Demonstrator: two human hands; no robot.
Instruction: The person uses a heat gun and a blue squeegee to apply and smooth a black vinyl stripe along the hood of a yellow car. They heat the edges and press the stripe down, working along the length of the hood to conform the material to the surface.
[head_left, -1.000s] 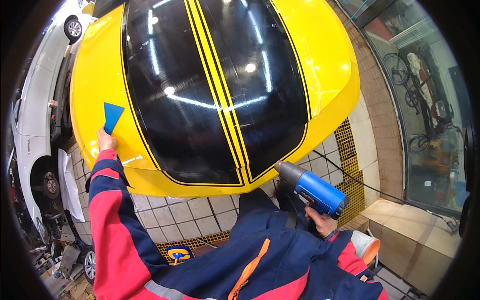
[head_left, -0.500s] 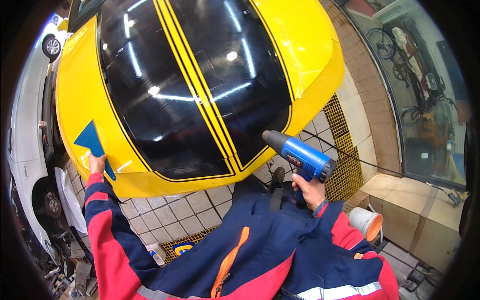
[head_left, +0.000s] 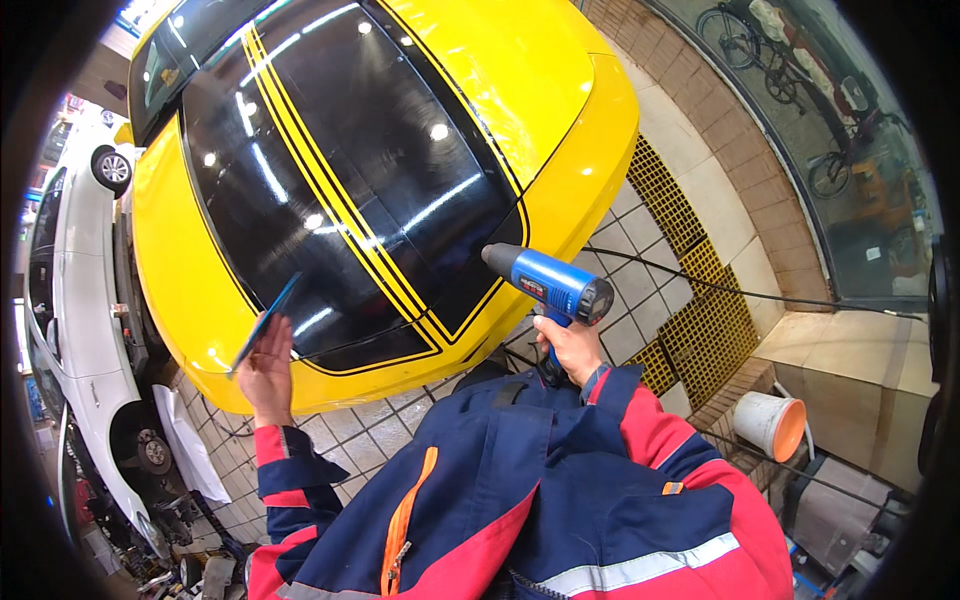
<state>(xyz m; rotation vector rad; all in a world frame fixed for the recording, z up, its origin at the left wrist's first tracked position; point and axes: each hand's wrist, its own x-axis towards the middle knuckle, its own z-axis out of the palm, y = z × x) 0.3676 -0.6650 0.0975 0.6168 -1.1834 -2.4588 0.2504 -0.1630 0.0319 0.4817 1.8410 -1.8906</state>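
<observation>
In my right hand (head_left: 572, 350) is a blue heat gun (head_left: 548, 282), gripped by its handle. Its dark nozzle points left, over the front edge of a yellow car (head_left: 530, 80). My left hand (head_left: 266, 372) holds a flat blue squeegee (head_left: 272, 312), seen nearly edge-on, with the fingers fairly straight along it. That hand is over the car's front left corner; whether the squeegee touches the surface I cannot tell. Glossy black panels (head_left: 400, 180) cover the hood, divided by yellow and black stripes (head_left: 318, 185).
A black cord (head_left: 720, 288) runs from near the heat gun to the right. A white bucket with an orange inside (head_left: 770, 425) stands by a tiled ledge (head_left: 850, 350). Yellow floor grating (head_left: 705, 300) lies right of the car. A white car (head_left: 90, 250) is at the left.
My left hand has moved right and turned, bringing the squeegee edge-on. The heat gun has shifted slightly left and up in view. The whole view has shifted around the car.
</observation>
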